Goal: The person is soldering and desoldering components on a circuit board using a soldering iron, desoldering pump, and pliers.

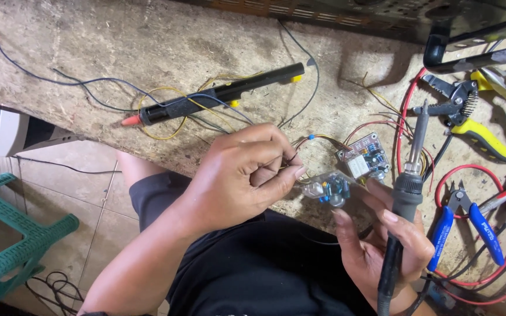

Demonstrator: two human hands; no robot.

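My left hand (244,169) is closed around thin wires and the edge of a small clear circuit board (328,188) with blue parts, held above the bench edge. My right hand (382,246) grips a black soldering iron (408,187) upright, its metal tip pointing up beside a second small board (363,157) lying on the bench. Red and yellow wires run from that board.
A worn wooden bench (147,47) carries a long black tool with an orange tip (218,93), yellow-handled strippers (469,117), blue-handled cutters (467,225), and red cable loops (499,275). A green plastic stool (7,246) stands on the tiled floor at left.
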